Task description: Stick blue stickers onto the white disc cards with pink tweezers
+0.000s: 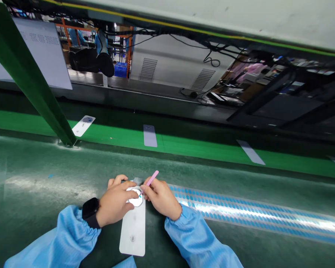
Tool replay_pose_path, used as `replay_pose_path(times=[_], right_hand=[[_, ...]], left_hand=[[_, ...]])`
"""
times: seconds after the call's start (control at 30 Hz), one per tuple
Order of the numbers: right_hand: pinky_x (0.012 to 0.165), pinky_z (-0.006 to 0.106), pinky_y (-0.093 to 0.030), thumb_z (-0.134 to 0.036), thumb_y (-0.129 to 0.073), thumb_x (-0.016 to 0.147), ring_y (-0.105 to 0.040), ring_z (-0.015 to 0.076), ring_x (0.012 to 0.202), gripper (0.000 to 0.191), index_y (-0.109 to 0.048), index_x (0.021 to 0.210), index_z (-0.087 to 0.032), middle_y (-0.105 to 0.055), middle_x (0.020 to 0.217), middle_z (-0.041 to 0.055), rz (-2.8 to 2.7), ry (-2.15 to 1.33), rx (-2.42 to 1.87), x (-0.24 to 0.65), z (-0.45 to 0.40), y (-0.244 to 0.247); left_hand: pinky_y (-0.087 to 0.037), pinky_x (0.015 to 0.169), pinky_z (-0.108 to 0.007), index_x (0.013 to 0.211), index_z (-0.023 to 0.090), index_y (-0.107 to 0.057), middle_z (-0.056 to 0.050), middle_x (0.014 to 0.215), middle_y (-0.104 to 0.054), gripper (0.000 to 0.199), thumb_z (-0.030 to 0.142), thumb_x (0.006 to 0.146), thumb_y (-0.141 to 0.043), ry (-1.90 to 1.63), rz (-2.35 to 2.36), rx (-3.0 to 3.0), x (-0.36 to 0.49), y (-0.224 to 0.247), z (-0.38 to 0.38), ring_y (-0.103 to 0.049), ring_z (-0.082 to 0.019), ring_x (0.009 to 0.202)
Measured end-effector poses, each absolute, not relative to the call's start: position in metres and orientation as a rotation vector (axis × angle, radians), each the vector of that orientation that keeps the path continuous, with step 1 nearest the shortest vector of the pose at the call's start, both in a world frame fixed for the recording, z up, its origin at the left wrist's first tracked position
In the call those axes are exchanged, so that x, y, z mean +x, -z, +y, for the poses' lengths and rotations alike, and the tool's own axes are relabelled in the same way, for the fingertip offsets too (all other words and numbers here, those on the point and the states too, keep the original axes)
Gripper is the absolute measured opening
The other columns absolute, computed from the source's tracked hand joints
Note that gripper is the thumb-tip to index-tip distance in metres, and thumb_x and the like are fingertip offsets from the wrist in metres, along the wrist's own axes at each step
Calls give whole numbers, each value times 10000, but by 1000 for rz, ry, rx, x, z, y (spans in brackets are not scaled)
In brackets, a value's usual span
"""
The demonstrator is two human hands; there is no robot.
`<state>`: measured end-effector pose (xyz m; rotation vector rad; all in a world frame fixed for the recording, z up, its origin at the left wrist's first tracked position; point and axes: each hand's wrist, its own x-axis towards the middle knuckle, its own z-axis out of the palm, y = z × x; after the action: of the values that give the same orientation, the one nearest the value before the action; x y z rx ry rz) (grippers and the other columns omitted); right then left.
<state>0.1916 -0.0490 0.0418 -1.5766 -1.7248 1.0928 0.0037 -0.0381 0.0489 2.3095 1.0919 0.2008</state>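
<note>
A long white plate (133, 227) with rounded corners lies on the green bench in front of me. Near its far end is a white round piece (137, 201) with a grey rim. My left hand (114, 203) rests over that end with its fingers spread, the fingertips touching the round piece. My right hand (161, 197) pinches a slim pink tweezer-like tool (153, 178). The tool's tip points down at the round piece, where a small blue mark shows beside my left fingertip. What lies under my left palm is hidden.
A clear sheet with rows of blue stickers (240, 214) stretches right. Beyond the bench runs a green belt (184, 150) carrying several white plates (150, 136). A green post (33, 78) rises at left; cables (190, 35) hang under an overhead shelf. People work in the background.
</note>
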Motion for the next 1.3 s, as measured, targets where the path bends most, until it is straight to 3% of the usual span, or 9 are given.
replay_pose_path(times=[0.23, 0.5, 0.67, 0.77, 0.93, 1.3], right_hand=[[591, 259, -461, -306, -473, 862, -635, 176, 627, 146, -538, 756, -228, -639, 604, 5, -1849, -946, -1566, 192, -54, -43], [564, 277, -451, -331, -460, 864, -577, 165, 570, 178, -515, 727, -232, -608, 614, 21, -1817, -758, -1546, 194, -60, -51], [691, 298, -486, -155, -383, 844, -592, 179, 749, 197, -555, 770, -215, -614, 801, 69, -1944, -541, -1346, 195, -77, -60], [686, 274, -489, -96, -413, 788, -604, 167, 749, 258, -633, 860, -209, -612, 852, 54, -2231, -602, -1472, 189, -86, -55], [669, 287, -485, -185, -495, 845, -644, 190, 747, 277, -644, 1075, -227, -633, 919, 56, -2480, -492, -1772, 178, -92, -49], [578, 292, -438, -197, -536, 864, -661, 199, 715, 204, -639, 1040, -207, -656, 913, 60, -2532, -332, -1880, 168, -97, -57]], left_hand=[[-289, 895, -465, 956, 344, -695, 13, 1259, -559, 283, 138, 774, -627, -188, 1077, 2413, 4, -47, -41, -343, -296, 1164], [-277, 855, -442, 971, 346, -674, 24, 1254, -558, 304, 125, 774, -607, -175, 1078, 2440, 5, -50, -42, -373, -280, 1126], [-282, 867, -438, 960, 344, -687, 22, 1260, -564, 270, 158, 771, -637, -183, 1105, 2392, 6, -48, -41, -379, -268, 1131], [-285, 864, -436, 927, 322, -685, 21, 1245, -582, 231, 165, 758, -670, -189, 1117, 2354, 6, -46, -40, -388, -266, 1135], [-292, 876, -422, 879, 232, -602, 12, 1241, -592, 201, 127, 733, -691, -217, 1134, 2306, 6, -46, -39, -404, -251, 1134], [-278, 851, -392, 746, 193, -484, 22, 1182, -606, 229, 81, 707, -681, -269, 1125, 2282, 7, -47, -40, -415, -231, 1115]])
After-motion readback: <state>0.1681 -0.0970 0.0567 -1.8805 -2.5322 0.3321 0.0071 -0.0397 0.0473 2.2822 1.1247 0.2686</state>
